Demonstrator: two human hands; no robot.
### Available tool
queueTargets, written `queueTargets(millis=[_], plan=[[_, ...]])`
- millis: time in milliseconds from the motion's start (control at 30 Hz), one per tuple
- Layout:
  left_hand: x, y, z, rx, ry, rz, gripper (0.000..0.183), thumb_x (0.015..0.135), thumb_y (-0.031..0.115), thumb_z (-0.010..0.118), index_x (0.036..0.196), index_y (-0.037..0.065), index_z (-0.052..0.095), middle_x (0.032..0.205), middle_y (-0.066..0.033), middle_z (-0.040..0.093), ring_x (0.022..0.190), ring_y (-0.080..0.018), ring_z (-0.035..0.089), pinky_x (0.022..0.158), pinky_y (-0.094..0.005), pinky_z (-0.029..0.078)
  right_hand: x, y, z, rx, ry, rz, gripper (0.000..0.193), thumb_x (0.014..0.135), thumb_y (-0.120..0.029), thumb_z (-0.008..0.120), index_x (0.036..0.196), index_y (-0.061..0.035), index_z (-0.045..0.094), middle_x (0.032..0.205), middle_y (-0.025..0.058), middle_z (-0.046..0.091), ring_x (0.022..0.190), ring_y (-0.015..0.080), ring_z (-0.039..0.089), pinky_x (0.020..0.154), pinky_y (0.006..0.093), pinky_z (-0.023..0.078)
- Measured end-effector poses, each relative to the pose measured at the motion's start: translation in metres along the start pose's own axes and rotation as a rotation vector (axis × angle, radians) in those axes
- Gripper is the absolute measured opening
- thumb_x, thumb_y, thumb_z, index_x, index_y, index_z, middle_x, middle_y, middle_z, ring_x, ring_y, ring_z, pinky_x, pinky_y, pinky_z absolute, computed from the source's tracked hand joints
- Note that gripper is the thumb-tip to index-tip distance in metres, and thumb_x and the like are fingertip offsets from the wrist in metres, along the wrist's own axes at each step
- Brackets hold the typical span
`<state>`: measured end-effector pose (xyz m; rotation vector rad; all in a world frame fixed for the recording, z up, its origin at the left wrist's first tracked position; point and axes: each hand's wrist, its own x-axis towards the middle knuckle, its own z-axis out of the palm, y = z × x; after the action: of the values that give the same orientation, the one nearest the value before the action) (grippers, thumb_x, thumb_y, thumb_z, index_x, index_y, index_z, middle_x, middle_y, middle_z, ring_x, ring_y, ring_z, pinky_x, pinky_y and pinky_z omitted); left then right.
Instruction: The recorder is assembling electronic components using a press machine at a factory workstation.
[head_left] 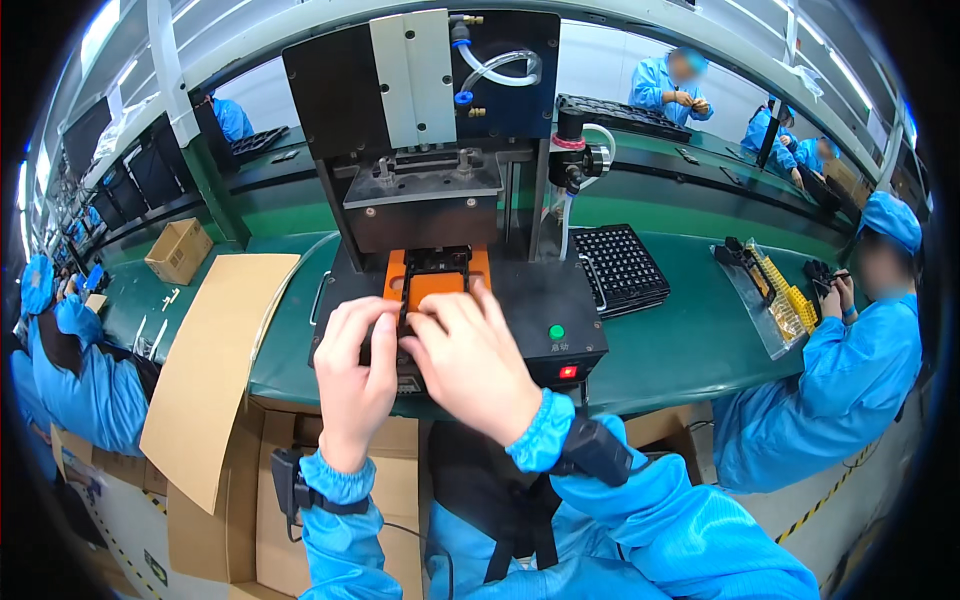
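Note:
A thin black frame-like part lies in an orange fixture at the base of a black press. My left hand is at the near left edge of the frame, fingers bent together against it. My right hand reaches over the near side of the fixture, its fingers curled down at the frame; the index finger points forward along the right side. Both hands hide the near end of the frame. The press head stands raised above the far end of the fixture.
Right of the press are a green button, a lit red switch and black trays. A cardboard sheet leans at left over an open carton. A co-worker handles a dark part at right, near bagged yellow parts.

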<state>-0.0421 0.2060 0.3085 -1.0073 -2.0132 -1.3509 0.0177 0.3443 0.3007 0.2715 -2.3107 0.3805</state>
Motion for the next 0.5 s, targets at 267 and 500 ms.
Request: queueTargets(millis=[267,500], plan=[[0.016,-0.014,0.006,0.396,-0.399,0.128,0.037,0.102,0.020,0.044,0.128,-0.001,0.058,0.141,-0.0161,0.054,0.136,-0.0312,0.045,0.111,-0.0403,0.034,-0.008,0.019,-0.025,0.201,-0.162,0.094,0.050,0.094,-0.025,0.063,0.127,0.0117,0.054,0.133,0.0292,0.055,0.129,0.0398,0.051,0.112,0.0440,0.038],[0.027,-0.015,0.003,0.403,-0.492,0.103,0.039,0.100,0.016,0.045,0.135,0.001,0.054,0.144,-0.0173,0.052,0.135,-0.0337,0.046,0.113,-0.0413,0.034,-0.011,0.043,-0.021,0.030,-0.130,0.090,0.061,0.096,-0.040,0.059,0.129,0.0109,0.054,0.137,0.0289,0.053,0.132,0.0395,0.048,0.114,0.0446,0.035]])
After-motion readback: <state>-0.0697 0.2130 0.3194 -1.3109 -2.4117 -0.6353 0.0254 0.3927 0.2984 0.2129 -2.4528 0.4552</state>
